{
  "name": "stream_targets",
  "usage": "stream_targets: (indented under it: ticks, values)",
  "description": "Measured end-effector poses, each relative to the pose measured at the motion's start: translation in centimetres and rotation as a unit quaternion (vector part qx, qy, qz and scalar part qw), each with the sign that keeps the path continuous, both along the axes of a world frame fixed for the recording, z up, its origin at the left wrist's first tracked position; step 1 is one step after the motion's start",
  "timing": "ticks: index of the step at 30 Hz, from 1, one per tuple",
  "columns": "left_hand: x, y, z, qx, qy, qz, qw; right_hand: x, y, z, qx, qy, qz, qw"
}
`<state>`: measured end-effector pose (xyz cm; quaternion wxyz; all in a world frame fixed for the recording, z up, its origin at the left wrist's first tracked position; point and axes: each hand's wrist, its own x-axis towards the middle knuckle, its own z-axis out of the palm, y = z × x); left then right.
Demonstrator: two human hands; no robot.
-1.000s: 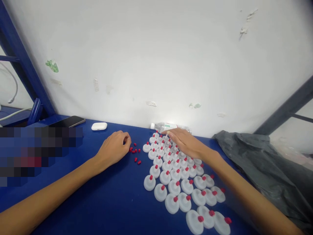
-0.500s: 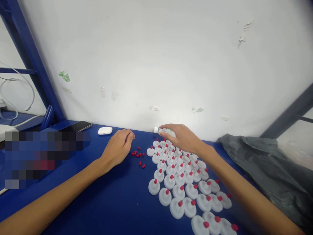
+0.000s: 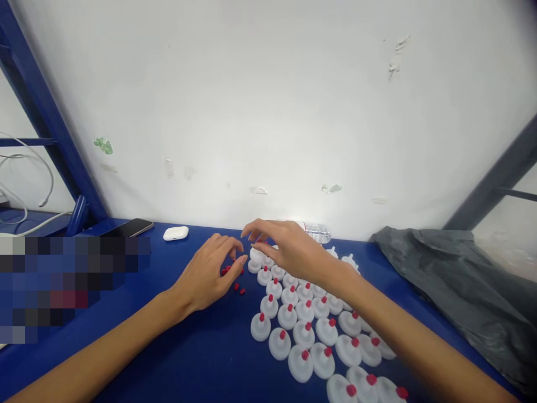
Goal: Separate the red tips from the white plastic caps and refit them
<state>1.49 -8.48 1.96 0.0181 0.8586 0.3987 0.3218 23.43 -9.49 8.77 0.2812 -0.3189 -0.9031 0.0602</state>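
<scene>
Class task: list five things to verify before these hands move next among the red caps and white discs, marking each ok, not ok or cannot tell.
1. Loose red caps near the left hand: ok, close beside it.
2. Left hand free of caps: cannot tell; its grasp is partly hidden.
3. Right hand open: ok, thumb and forefinger apart.
4. All white discs capped: not ok; two at the back right show bare white tips.
5. Smartphone and earbud case out of the way: ok, both lie left of the hands, untouched.
</scene>
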Motion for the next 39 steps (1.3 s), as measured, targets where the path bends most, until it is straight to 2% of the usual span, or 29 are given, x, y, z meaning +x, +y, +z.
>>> stream_targets:
  ticks: [5, 8, 12, 15, 18, 21, 24, 26, 28, 31, 34, 36, 39]
  values:
    - [0.4, -0.7, -0.2, 0.021, -0.032, -0.049, 0.998, -0.8, -0.5, 0.0, -0.037, 0.042, 0.044, 0.997]
    - [0.9, -1.0, -0.2, -0.003, -0.097, -0.038, 0.995, -1.2, -1.1, 0.2, -0.04, 0.051, 0.069, 0.996]
    - [1.2, -0.9, 0.3, -0.094, -0.215, 0.038, 0.971, -0.8, -1.2, 0.2, -0.022, 0.016, 0.05, 0.998]
    - [1.3, -0.6, 0.4, -0.196, -0.294, 0.012, 0.935, -0.4, -0.4, -0.8, 0.012, -0.045, 0.022, 0.999]
    - [1.6, -0.7, 0.2, -0.245, -0.316, -0.001, 0.917, -0.5, 0.6, -1.9, 0.062, -0.061, 0.015, 0.996]
    - [1.7, -0.8, 0.1, -0.211, -0.26, 0.029, 0.942, -0.7, 1.1, -2.4, 0.088, -0.047, 0.02, 0.995]
    - [1.3, -0.9, 0.2, -0.111, -0.138, 0.045, 0.983, -0.8, 0.9, -2.4, 0.094, -0.061, 0.011, 0.994]
    - [0.9, -0.9, 0.3, -0.049, -0.076, 0.049, 0.995, -1.0, 0.7, -2.4, 0.113, -0.08, 0.003, 0.99]
    - [0.7, -1.0, 0.4, -0.026, -0.054, 0.047, 0.997, -1.3, 0.6, -2.4, 0.138, -0.084, -0.009, 0.987]
    - [0.8, -1.3, 0.5, -0.073, -0.101, 0.034, 0.992, -1.1, 0.8, -2.4, 0.17, -0.088, -0.033, 0.981]
    - [1.0, -1.5, 0.9, -0.152, -0.226, 0.042, 0.961, 0.5, 2.1, -2.5, 0.186, -0.12, -0.101, 0.97]
    - [0.8, -1.2, 1.1, -0.149, -0.268, 0.059, 0.95, 2.1, 3.2, -2.5, 0.151, -0.106, -0.17, 0.968]
    - [0.1, -0.2, 1.0, -0.085, -0.203, 0.105, 0.97, 4.2, 4.6, -2.4, 0.096, -0.069, -0.194, 0.974]
